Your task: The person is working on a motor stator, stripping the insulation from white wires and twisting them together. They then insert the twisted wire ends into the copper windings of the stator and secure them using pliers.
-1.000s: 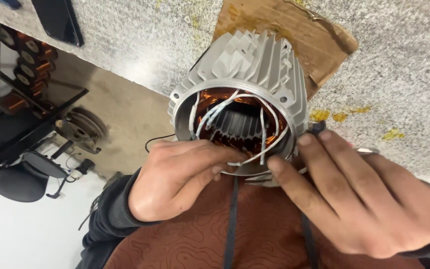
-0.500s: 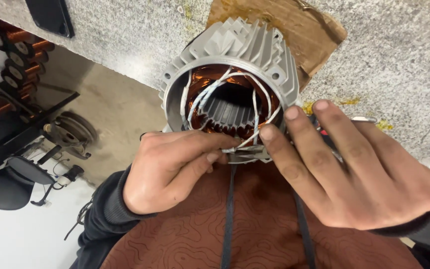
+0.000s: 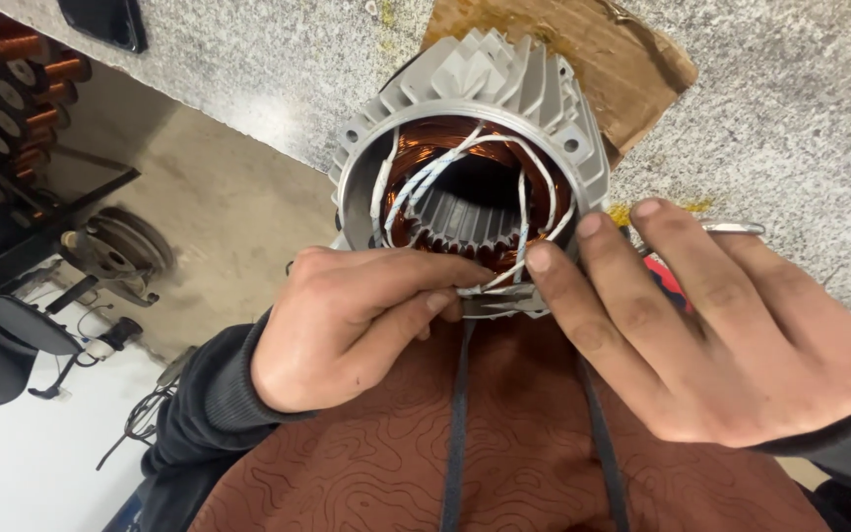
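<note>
Motor repair workshop, stator housing point(image 3: 475, 167) on stone bench point(image 3: 790, 118), copper wire spools point(image 3: 12, 59) shelved

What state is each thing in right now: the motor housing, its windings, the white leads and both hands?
Motor housing: on its side, open end toward the camera.
Copper windings: seated inside, exposed.
White leads: looped across the bore.
Left hand: pinching the leads.
Right hand: fingers spread, on the housing rim.
</note>
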